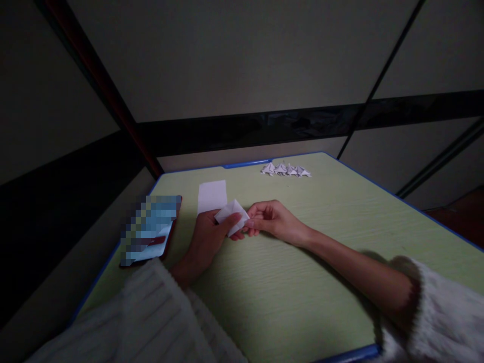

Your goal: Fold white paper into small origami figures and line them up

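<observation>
A small, partly folded piece of white paper (231, 216) is held just above the green table (287, 282) between both hands. My left hand (207, 238) grips its left side, thumb lying across the top. My right hand (271, 220) pinches its right corner with closed fingertips. Both sleeves are thick white knit.
A flat white sheet (212, 195) lies just behind my left hand. Several small folded paper figures (285, 170) stand in a row at the table's far edge. A blurred blue-and-red object (150, 229) lies at the left. The table has a blue rim; dark walls surround it.
</observation>
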A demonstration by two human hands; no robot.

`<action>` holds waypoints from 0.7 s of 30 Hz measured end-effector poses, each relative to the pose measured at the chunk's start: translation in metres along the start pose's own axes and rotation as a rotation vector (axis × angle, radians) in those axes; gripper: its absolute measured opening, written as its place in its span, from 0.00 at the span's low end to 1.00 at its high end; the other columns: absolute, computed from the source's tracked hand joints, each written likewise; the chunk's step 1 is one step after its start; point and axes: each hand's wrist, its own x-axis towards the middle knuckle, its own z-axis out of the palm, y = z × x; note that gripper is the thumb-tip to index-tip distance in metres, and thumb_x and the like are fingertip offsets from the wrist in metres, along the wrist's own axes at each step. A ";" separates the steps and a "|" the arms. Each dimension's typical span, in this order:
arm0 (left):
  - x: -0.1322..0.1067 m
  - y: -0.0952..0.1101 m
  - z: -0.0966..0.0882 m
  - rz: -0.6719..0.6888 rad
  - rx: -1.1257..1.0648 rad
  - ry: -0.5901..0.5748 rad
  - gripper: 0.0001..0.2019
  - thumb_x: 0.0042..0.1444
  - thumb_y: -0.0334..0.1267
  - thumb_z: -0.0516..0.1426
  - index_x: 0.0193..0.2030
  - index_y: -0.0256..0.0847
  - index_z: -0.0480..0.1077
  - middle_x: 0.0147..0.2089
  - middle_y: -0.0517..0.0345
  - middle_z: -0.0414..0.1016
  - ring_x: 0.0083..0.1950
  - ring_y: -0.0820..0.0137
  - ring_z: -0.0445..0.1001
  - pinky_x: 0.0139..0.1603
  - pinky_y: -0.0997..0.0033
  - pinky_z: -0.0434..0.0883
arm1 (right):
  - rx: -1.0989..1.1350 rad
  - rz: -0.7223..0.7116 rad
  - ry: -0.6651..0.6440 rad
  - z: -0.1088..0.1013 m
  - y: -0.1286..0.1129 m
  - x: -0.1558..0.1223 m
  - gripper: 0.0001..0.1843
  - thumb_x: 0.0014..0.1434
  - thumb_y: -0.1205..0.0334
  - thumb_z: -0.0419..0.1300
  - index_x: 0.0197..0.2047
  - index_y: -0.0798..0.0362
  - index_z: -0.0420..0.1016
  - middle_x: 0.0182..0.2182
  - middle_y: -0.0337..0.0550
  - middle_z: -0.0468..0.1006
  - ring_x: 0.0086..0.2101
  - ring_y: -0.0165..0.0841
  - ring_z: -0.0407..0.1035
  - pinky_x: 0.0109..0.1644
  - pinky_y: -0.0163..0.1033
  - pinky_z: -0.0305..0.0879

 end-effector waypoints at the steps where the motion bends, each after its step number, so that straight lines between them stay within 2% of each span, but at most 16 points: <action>1: 0.000 0.000 0.000 0.003 -0.002 -0.006 0.08 0.43 0.35 0.56 0.17 0.35 0.68 0.14 0.64 0.69 0.17 0.76 0.66 0.19 0.79 0.62 | 0.000 -0.004 -0.001 0.000 0.000 0.000 0.07 0.44 0.66 0.60 0.24 0.62 0.68 0.18 0.36 0.71 0.19 0.20 0.63 0.25 0.28 0.60; 6: 0.001 -0.001 0.000 0.001 0.005 -0.005 0.08 0.43 0.35 0.56 0.17 0.35 0.68 0.15 0.62 0.70 0.17 0.76 0.66 0.19 0.78 0.62 | 0.003 -0.027 -0.001 -0.001 0.000 0.000 0.08 0.45 0.64 0.59 0.24 0.62 0.70 0.20 0.39 0.72 0.20 0.21 0.64 0.25 0.29 0.60; 14: -0.002 0.004 0.001 0.015 0.048 -0.005 0.09 0.43 0.35 0.55 0.16 0.35 0.67 0.13 0.64 0.69 0.17 0.76 0.66 0.20 0.79 0.62 | 0.062 -0.009 0.041 0.001 0.004 0.001 0.11 0.44 0.62 0.60 0.20 0.61 0.68 0.17 0.38 0.71 0.17 0.21 0.61 0.23 0.29 0.58; 21: -0.002 0.002 0.001 -0.002 -0.017 -0.013 0.09 0.45 0.35 0.55 0.17 0.35 0.67 0.12 0.65 0.67 0.15 0.77 0.65 0.18 0.80 0.60 | 0.212 0.013 -0.010 -0.002 0.006 0.003 0.10 0.45 0.61 0.59 0.22 0.61 0.68 0.19 0.40 0.72 0.19 0.22 0.63 0.25 0.29 0.58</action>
